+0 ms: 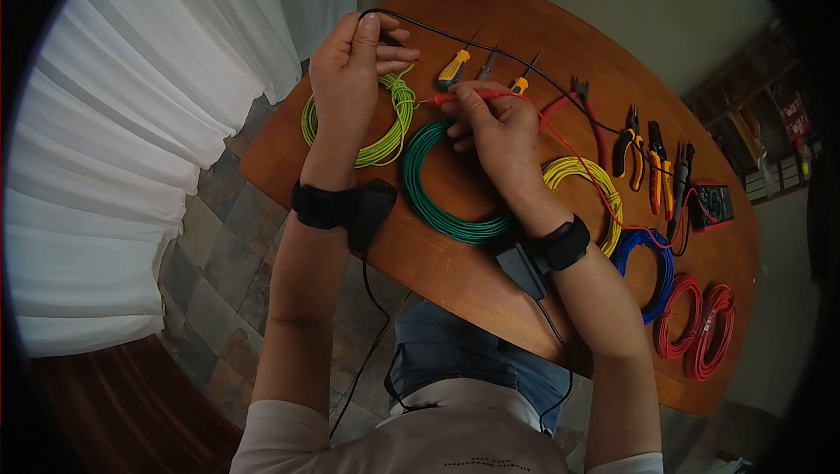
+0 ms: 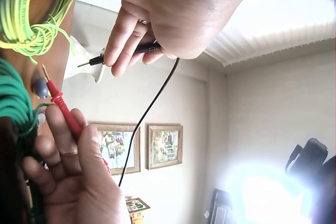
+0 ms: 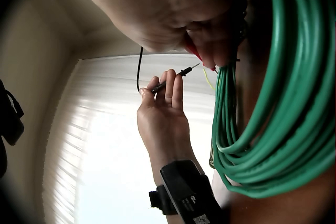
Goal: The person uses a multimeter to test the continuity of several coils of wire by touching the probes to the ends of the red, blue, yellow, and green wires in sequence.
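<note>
In the head view the left hand (image 1: 350,67) is raised over the yellow-green wire coil (image 1: 402,120), its black lead arching away to the right. The left wrist view shows that hand's fingers curled round a black probe (image 2: 97,60), metal tip out. The right hand (image 1: 503,137) pinches a red probe (image 1: 464,98) between thumb and fingers, above the green coil (image 1: 420,198); its tip points at the yellow-green coil. Whether that tip touches a wire end I cannot tell. In the right wrist view the black probe (image 3: 185,71) and red probe (image 3: 193,48) tips are close but apart.
Screwdrivers (image 1: 454,68), red-handled cutters (image 1: 599,128), pliers (image 1: 629,146) and a multimeter (image 1: 710,205) lie along the table's far side. Yellow (image 1: 618,203), blue (image 1: 667,277) and red (image 1: 674,334) coils lie to the right. Both probe leads run across the table towards the meter.
</note>
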The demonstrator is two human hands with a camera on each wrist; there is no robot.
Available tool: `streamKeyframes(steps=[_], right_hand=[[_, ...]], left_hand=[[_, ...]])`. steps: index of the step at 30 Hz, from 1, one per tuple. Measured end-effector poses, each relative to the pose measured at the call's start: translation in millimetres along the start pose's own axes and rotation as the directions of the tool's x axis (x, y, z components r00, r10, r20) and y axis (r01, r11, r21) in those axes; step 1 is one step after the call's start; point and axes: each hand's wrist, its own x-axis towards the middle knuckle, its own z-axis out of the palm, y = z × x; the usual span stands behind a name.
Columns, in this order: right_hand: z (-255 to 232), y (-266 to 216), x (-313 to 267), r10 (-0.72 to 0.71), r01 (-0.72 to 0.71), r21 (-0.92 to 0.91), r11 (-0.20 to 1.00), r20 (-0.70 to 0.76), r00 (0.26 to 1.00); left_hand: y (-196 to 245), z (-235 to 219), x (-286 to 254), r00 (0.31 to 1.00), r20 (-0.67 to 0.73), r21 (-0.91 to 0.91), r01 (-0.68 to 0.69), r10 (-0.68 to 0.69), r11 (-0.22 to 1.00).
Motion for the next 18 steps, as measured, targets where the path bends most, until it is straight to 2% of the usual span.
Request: streamKeyframes(steps=[4, 8, 15, 18], right_hand=[[-0.7, 0.6, 0.5, 0.016, -0.013, 0.085, 0.996, -0.027, 1.000], [0.3, -0.1, -0.2, 0.008, -0.008, 0.010, 1.000, -0.013, 1.000], [0.5, 1.7, -0.1, -0.032, 0.032, -0.048, 0.998, 0.011, 0.999], [0.9, 0.8, -0.7, -0.046, 0.047, -0.075, 0.996, 0.017, 0.999]], left_hand=[[2.6, 1.0, -1.1, 0.999, -0.020, 0.001, -0.042, 0.042, 0.999], [1.9, 0.9, -0.5, 0.999, -0.016, 0.006, -0.043, 0.043, 0.999], [-5.3, -0.7, 0.6, 1.000, 0.000, 0.019, 0.023, -0.023, 1.000], [-4.4, -1.4, 0.3, 0.994, 0.033, 0.076, 0.097, -0.100, 0.992]])
